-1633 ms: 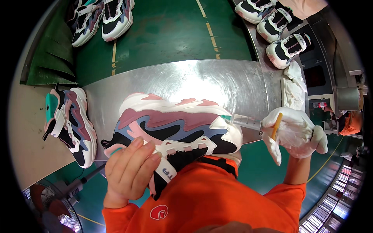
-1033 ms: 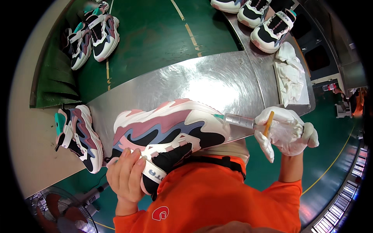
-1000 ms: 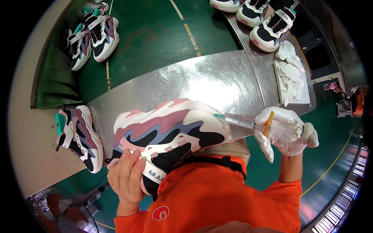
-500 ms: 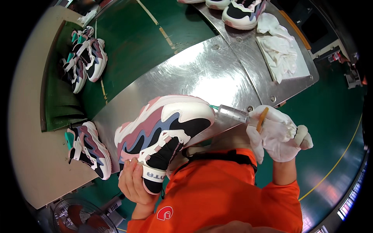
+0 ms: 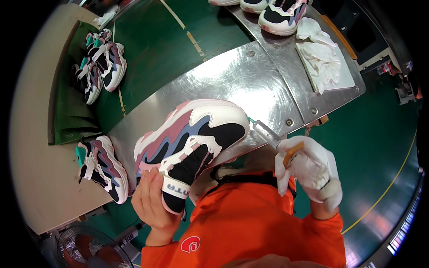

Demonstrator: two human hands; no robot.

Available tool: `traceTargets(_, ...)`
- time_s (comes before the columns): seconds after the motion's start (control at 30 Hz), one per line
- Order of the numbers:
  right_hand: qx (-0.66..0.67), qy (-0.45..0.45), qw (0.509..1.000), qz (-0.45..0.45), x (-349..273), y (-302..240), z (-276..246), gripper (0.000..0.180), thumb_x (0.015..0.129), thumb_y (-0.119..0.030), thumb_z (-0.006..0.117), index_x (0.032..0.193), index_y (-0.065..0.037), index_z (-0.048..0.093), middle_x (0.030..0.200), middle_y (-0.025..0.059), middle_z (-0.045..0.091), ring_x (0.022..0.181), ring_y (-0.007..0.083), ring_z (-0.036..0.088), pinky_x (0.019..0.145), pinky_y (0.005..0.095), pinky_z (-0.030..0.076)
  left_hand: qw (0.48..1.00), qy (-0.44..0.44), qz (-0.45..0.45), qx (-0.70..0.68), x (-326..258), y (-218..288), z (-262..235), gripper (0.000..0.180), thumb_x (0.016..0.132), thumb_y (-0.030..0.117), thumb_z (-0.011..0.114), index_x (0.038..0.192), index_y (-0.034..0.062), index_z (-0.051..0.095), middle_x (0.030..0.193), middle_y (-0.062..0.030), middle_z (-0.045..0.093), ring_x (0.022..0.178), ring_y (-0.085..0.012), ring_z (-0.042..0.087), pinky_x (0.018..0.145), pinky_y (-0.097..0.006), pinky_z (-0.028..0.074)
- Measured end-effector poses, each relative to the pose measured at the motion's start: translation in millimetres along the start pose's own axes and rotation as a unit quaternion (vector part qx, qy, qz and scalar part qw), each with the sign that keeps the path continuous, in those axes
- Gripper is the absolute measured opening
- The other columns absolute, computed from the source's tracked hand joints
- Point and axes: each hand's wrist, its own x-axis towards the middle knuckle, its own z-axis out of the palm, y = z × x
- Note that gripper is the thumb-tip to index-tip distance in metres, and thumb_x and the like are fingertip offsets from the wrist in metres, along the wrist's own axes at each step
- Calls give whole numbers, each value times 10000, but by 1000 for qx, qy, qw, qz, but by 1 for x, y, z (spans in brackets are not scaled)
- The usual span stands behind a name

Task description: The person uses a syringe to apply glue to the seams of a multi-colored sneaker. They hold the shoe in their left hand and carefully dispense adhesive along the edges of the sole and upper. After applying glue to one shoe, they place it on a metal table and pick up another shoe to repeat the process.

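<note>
My bare left hand (image 5: 155, 203) is closed around the heel and collar of a sneaker (image 5: 196, 138) with white, black, mauve and blue panels. The sneaker lies tilted over the metal table, its toe to the right. My right hand (image 5: 308, 167), in a white glove, grips a clear syringe (image 5: 267, 134) with a thin green tip. That tip is at the sole edge by the sneaker's toe; whether it touches is too small to tell. A flat tan stick (image 5: 293, 152) is also held among the gloved fingers.
A matching sneaker (image 5: 103, 169) stands on the beige surface at left, and several more (image 5: 111, 67) lie by a green curtain (image 5: 67, 102). More sneakers (image 5: 280, 18) and crumpled white cloths (image 5: 324, 62) occupy the far metal table (image 5: 210, 80). A fan (image 5: 91, 248) stands at lower left.
My right hand has come down and slightly left, tilting the syringe more steeply. The sneaker has shifted slightly up and right at the toe, with my left hand still on it.
</note>
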Motion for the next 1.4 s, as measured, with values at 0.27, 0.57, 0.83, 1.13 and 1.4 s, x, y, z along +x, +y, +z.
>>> traceTargets(0.27, -114, -98, 985, -80, 3, 27, -14, 1170, 341, -279, 966, 1308, 95, 425, 1094, 186, 591, 863, 208, 632, 758, 304, 541, 993, -59, -28, -100, 46, -14, -11, 629, 635, 175, 849, 1178, -6, 589, 1118, -173, 646, 1009, -355, 613, 907, -415, 454)
traceTargets(0.57, -214, -108, 962, -129, 26, 85, -35, 924, 394, -309, 930, 1154, 34, 532, 866, 82, 609, 704, 197, 589, 687, 292, 516, 970, -128, -45, -203, 91, -38, 2, 633, 520, 70, 849, 1099, -17, 609, 1023, -107, 621, 914, -260, 567, 859, -335, 425)
traceTargets(0.83, -196, -120, 956, -181, 40, 91, -36, 781, 425, -294, 923, 1053, -16, 551, 710, 9, 532, 583, 175, 513, 621, 289, 483, 953, -157, -104, -237, 96, -45, 4, 580, 584, 147, 840, 1088, -16, 603, 1058, -115, 629, 918, -259, 583, 849, -339, 444)
traceTargets(1.13, -154, 34, 935, -319, 67, 49, -21, 936, 491, -133, 893, 1299, -61, 427, 1079, 104, 534, 863, 210, 554, 823, 364, 490, 998, -59, -4, -4, 7, -8, -9, 599, 736, 314, 820, 1173, -4, 562, 1167, -181, 639, 1047, -355, 614, 915, -410, 458)
traceTargets(1.4, -436, 28, 821, -368, 85, 39, -3, 898, 543, -235, 866, 1308, -32, 441, 1194, 157, 507, 1043, 310, 554, 878, 391, 474, 999, -25, 32, 6, 17, -2, -6, 404, 756, 120, 760, 1099, -13, 592, 1087, -156, 660, 983, -313, 629, 815, -352, 505)
